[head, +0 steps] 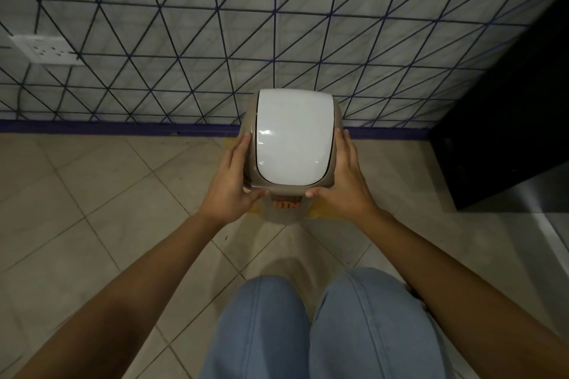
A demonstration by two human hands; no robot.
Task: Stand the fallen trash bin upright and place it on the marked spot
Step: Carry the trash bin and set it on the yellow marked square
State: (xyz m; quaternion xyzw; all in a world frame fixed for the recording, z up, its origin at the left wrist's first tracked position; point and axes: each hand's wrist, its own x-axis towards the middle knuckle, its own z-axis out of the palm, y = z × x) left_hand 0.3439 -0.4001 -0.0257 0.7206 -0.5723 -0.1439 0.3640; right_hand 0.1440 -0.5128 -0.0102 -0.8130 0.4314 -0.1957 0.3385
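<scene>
The trash bin (294, 138) stands upright on the floor by the wall, seen from above: a taupe body with a white swing lid and an orange label on its near side. My left hand (232, 178) grips its left side and my right hand (345, 177) grips its right side, thumbs hooked under the near rim. Yellow tape of the marked spot (321, 212) shows on the floor beside the bin's base, mostly hidden by the bin and my hands.
A tiled wall with dark diagonal lines (277, 40) rises just behind the bin, with a white socket plate (46, 49) at left. A black cabinet (508, 132) stands at right. My knees in blue jeans (323, 326) are below, on beige floor tiles.
</scene>
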